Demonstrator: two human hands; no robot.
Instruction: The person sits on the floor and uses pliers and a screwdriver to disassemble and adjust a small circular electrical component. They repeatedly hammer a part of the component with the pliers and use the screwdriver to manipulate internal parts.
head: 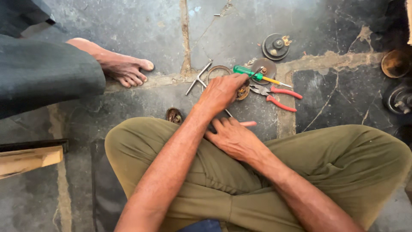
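Brass disc (243, 91) half hidden under left hand (221, 92), grip unclear; right hand (234, 137) fingers spread flat.

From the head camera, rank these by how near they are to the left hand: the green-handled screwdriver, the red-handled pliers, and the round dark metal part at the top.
Measured from the left hand:
1. Green-handled screwdriver, just beyond the fingertips, up and to the right.
2. Red-handled pliers, farther right on the stone floor.
3. Round dark metal part, farthest, up near the top right.
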